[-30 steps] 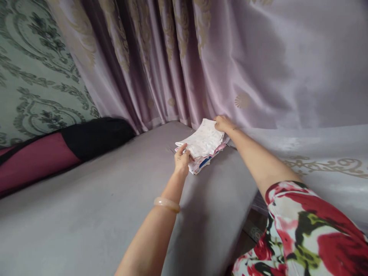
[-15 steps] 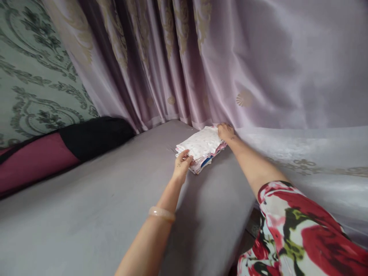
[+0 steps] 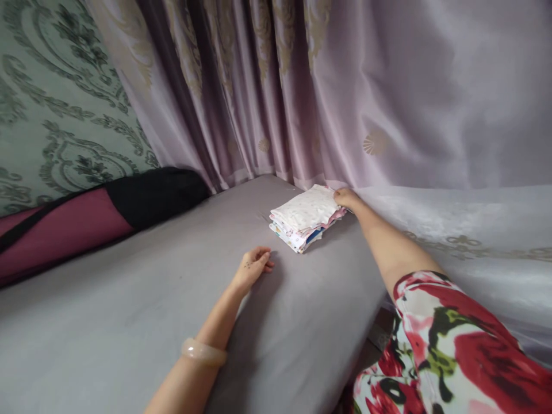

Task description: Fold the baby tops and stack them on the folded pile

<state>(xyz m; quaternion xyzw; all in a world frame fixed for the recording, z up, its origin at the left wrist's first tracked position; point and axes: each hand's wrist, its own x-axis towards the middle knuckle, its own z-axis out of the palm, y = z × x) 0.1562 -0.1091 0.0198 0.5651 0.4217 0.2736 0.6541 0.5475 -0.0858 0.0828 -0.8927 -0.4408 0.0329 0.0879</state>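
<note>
On the grey cloth-covered surface, stack of folded white and pink printed fabrics (image 3: 305, 210) lies near curtain; right hand (image 3: 346, 199) touches its far corner, finger closure unclear; left hand (image 3: 255, 268), fingers loosely curled, hovers apart.

A stack of folded, patterned cloths (image 3: 305, 211) lies flat, whitish on top.

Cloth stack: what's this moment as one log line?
cloth stack: on grey sheet | left hand: empty, apart from stack | right hand: at stack's right edge
</note>
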